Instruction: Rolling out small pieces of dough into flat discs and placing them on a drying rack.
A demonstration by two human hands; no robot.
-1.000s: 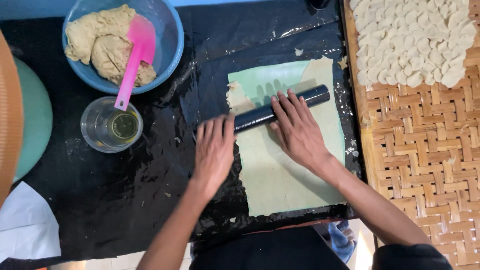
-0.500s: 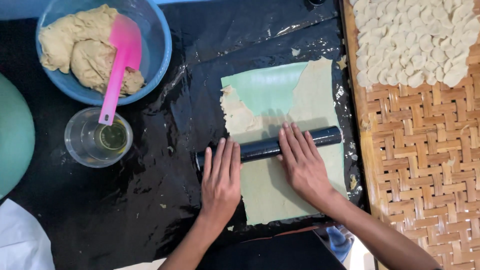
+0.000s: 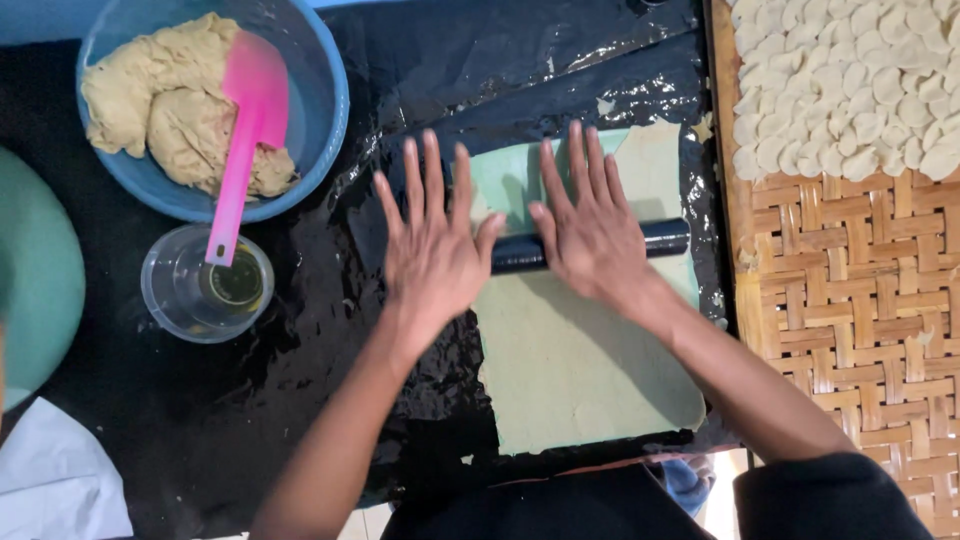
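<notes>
A black rolling pin (image 3: 665, 238) lies across a thin sheet of pale dough (image 3: 585, 370) spread on black plastic sheeting (image 3: 300, 400). My left hand (image 3: 430, 250) rests flat on the pin's left end, fingers spread and pointing away from me. My right hand (image 3: 590, 225) presses flat on the pin's middle, fingers straight. Only the pin's right end and a short piece between my hands show. The far part of the dough sheet looks thinner, with a greenish surface showing through.
A blue bowl (image 3: 320, 130) at the far left holds a lump of dough (image 3: 150, 100) and a pink spatula (image 3: 245, 140). A clear cup of oil (image 3: 205, 290) stands below it. A woven bamboo tray (image 3: 860, 330) on the right carries several small cut dough pieces (image 3: 850, 80).
Both hands have pushed the rolling pin away from me over the dough, after drawing it nearer half a second ago. The fingers are now stretched out flat.
</notes>
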